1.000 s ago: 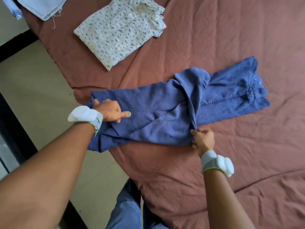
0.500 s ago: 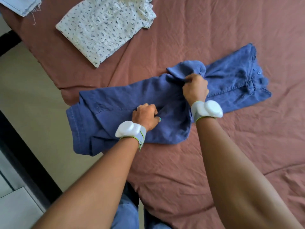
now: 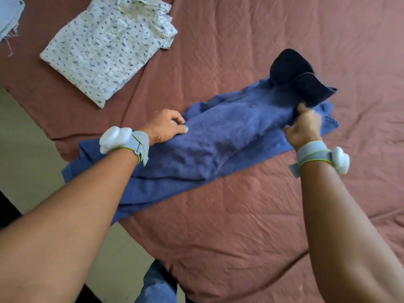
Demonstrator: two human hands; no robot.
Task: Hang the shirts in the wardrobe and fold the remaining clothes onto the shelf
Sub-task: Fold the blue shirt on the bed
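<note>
The blue shirt [image 3: 218, 147] lies slantwise across the near left part of the bed [image 3: 251, 226], its lower hem end spilling past the bed's edge over the pale floor [image 3: 28, 158]. The left hand [image 3: 165, 125] presses on the cloth near that edge, its fingers curled against the fabric and the thumb laid flat along it; whether they pinch a fold I cannot tell. The right hand [image 3: 305, 130] grips a bunched fold at the far end of the shirt, lifting a flap that stands up dark (its shaded underside showing) above the collar end.

The brown sheet lies open and wrinkled to the right of the shirt and towards the near side. Up to the left, well apart from the shirt, sits the folded floral shirt [image 3: 109, 49]; a frayed pale denim piece [image 3: 9, 18] shows at the top left corner.

Half a second ago the right hand sat mid-shirt on a fold near the left hand; it has since gone out to the far end and raised the cloth, while the left hand has shifted to the shirt's upper edge.
</note>
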